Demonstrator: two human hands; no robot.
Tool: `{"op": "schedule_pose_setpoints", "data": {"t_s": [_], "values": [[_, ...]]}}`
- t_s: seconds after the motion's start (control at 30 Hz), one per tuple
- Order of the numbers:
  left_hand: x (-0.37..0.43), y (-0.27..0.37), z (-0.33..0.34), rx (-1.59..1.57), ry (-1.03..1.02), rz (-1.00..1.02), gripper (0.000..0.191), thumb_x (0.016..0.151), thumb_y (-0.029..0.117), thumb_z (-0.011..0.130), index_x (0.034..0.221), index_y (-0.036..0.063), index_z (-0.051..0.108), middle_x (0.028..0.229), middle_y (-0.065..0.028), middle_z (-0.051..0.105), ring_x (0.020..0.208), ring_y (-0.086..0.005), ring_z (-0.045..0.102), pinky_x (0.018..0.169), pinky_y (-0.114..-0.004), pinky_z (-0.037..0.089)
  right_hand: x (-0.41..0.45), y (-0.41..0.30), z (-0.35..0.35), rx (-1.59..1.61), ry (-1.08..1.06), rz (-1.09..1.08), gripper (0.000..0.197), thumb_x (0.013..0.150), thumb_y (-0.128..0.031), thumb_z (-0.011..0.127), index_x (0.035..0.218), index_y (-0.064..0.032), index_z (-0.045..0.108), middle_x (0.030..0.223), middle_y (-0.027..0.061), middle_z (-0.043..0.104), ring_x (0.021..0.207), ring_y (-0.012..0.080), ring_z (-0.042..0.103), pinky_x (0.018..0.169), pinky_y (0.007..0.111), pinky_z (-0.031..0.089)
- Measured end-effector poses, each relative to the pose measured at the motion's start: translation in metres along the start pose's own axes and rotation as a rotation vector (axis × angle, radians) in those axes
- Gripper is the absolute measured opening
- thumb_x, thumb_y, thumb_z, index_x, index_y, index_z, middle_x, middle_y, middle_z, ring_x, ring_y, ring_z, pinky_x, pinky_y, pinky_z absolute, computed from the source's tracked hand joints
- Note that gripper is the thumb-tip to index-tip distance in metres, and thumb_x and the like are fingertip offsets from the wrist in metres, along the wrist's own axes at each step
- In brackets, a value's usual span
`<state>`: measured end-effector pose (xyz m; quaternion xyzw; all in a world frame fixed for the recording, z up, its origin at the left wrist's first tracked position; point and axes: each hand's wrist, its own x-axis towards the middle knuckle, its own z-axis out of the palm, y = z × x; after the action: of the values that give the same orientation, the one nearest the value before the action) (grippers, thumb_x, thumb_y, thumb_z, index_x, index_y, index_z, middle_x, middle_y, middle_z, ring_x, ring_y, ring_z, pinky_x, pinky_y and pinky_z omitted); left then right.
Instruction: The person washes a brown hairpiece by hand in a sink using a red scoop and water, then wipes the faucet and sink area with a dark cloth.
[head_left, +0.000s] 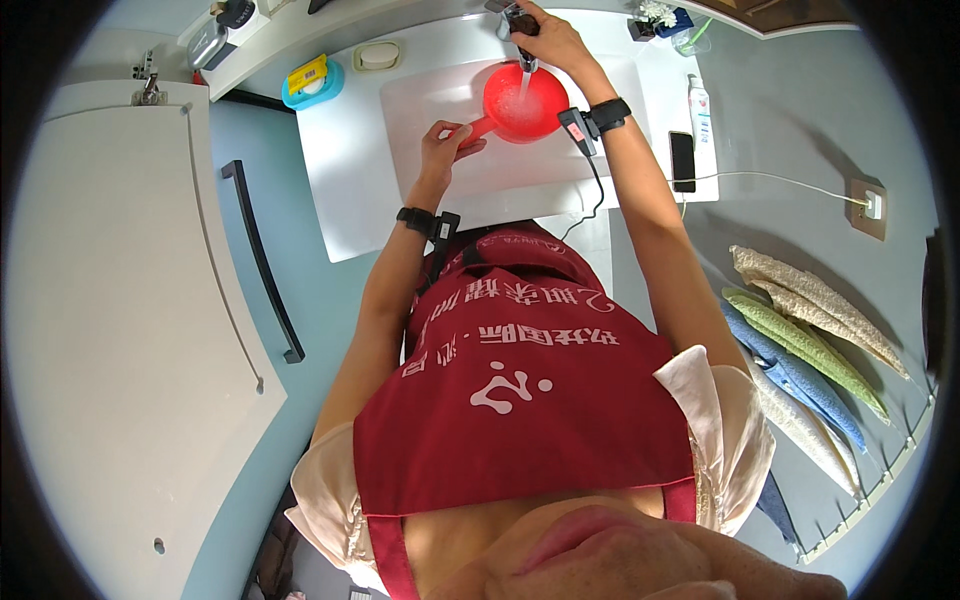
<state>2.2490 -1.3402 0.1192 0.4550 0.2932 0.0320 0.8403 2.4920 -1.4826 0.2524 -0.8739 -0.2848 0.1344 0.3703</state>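
A red plastic dipper (551, 120) is held in the white washbasin (427, 165), under the spout of a chrome faucet (528, 58). Water runs from the faucet into the dipper, where the surface looks frothy. My left hand (448, 148) grips the dipper's handle, which points toward the lower left. At the top of the view, my right hand (555, 36) has its fingers around the dark knob (524, 24) on the faucet. Both wrists wear black straps with small devices, and a cable hangs from the right one.
Left on the counter are a blue soap box (330, 88) with a yellow packet and a soap bar (378, 55). On the right lie a phone (682, 161) and a white tube (699, 112). A charging cable (780, 178) crosses to the wall socket. Towels (810, 345) hang at right; a cabinet door (135, 300) stands left.
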Motion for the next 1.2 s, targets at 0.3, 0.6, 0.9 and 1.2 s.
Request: {"op": "schedule_pose_setpoints", "data": {"t_s": [0.3,0.6,0.9,1.2], "values": [[-0.006,0.009,-0.003,-0.030,-0.020,0.027,0.017,0.092,0.006,0.068,0.099,-0.0033,0.056,0.098,-0.0245,0.069,0.084,-0.0357,0.074,0.079,-0.039,0.066,-0.009,-0.009,0.011,-0.220,0.052,0.004,0.073,0.079,-0.026,0.071,0.148,-0.0249,0.046,0.101,0.0253,0.067,0.093,0.0415,0.066,0.085,0.049,0.054],[-0.043,0.055,-0.049,0.082,0.027,0.027,0.014,0.094,0.006,0.066,0.100,-0.0029,0.058,0.098,-0.0238,0.070,0.085,-0.0339,0.074,0.080,-0.040,0.064,-0.037,0.031,0.021,0.162,0.120,-0.025,0.065,0.081,-0.025,0.072,0.142,-0.0171,0.052,0.108,0.0238,0.069,0.101,0.0353,0.068,0.091,0.047,0.053],[-0.054,0.089,-0.053,0.512,0.121,0.184,0.017,0.092,0.005,0.070,0.103,-0.0022,0.060,0.095,-0.0200,0.072,0.080,-0.0282,0.074,0.076,-0.038,0.063,-0.121,0.152,0.068,0.358,0.041,0.505,0.050,0.076,-0.046,0.073,0.111,-0.0098,0.070,0.084,0.0103,0.072,0.061,0.0205,0.068,0.060,0.031,0.055],[-0.053,0.094,-0.065,0.558,0.168,0.259,0.016,0.092,0.006,0.070,0.101,-0.0043,0.062,0.095,-0.0204,0.071,0.079,-0.0306,0.075,0.076,-0.039,0.064,-0.126,0.186,0.107,0.250,-0.225,0.606,0.046,0.076,-0.042,0.076,0.102,-0.0041,0.071,0.077,0.0085,0.069,0.063,0.0194,0.065,0.057,0.033,0.053]]}}
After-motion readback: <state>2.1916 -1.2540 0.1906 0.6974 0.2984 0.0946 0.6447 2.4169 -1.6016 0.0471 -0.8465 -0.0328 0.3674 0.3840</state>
